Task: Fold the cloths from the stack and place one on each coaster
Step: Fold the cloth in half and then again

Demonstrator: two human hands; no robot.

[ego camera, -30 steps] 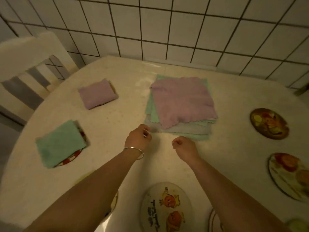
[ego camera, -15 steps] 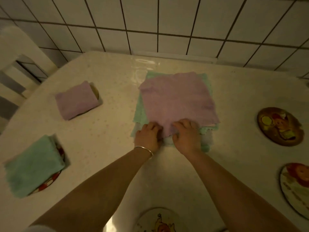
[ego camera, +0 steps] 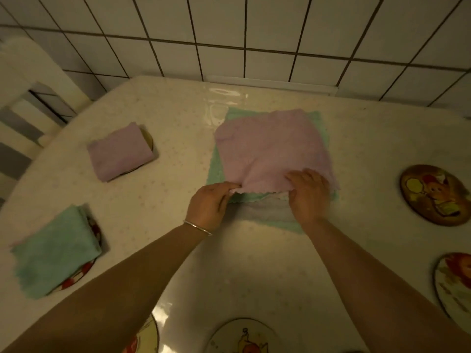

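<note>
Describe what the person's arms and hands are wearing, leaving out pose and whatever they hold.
Both forearms are bare, with no sleeves in view. The left hand has a thin silver-coloured bangle at the wrist. The right hand and its wrist carry nothing visible: no glove, watch or ring.

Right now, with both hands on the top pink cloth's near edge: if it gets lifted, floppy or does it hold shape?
Likely floppy: the pink cloth already puckers between the left hand and right hand. Probably light, since pinched fingers raise its edge. It may drag the green cloth beneath; both look fuzzy.
</note>
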